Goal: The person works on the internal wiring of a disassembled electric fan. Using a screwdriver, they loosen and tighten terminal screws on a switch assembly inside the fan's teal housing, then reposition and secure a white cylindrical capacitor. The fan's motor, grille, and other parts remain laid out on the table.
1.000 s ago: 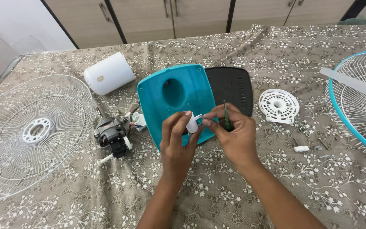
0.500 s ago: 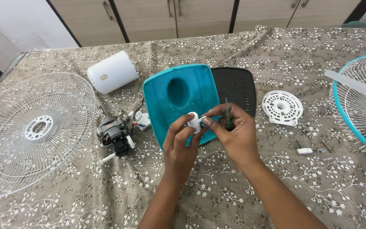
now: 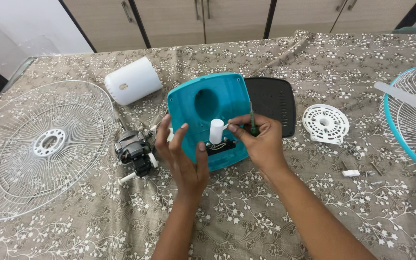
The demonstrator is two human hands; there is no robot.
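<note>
My left hand [image 3: 181,154] grips the lower left edge of the teal cover [image 3: 210,118], fingers curled over its rim and thumb pressed on its face. The cover is a rounded square of teal plastic with a large round hole near its top and a small dark slot with wires near its lower edge; it lies in the middle of the surface [image 3: 246,221], tilted up a little toward me. My right hand [image 3: 261,139] is pinched shut on a small white cylinder [image 3: 216,131] that stands over that slot, and the same grip keeps a green screwdriver [image 3: 253,126] tucked against the fingers. A black panel [image 3: 275,103] lies just behind the cover, the motor [image 3: 133,149] just left of it, a wire guard [image 3: 34,144] farther left.
</note>
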